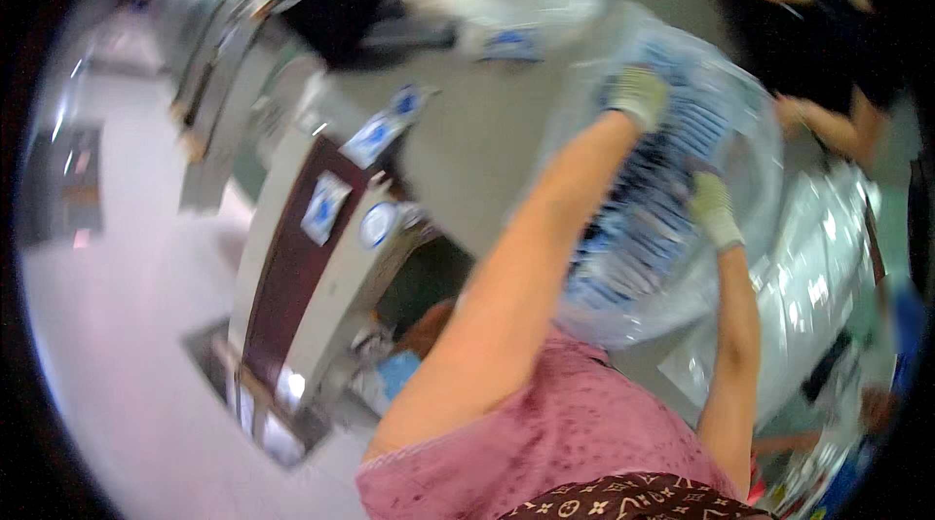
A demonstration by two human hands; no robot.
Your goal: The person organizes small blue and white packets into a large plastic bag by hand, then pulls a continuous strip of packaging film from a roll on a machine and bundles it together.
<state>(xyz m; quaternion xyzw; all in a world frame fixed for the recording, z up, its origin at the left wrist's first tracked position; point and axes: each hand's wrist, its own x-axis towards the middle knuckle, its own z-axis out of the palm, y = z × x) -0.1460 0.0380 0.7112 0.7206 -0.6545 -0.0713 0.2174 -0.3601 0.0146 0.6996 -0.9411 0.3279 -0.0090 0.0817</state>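
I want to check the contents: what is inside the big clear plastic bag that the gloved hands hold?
Inside the clear plastic bag is a stack of blue-and-white flat packets. Both gloved hands, left and right, grip it. The blur hides what the packets contain.

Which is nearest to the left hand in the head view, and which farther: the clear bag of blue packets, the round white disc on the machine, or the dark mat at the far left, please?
From the left hand:
1. Clear bag of blue packets: the hand is on it, upper right.
2. Round white disc: on the machine, centre-left.
3. Dark mat: on the floor, far left edge.
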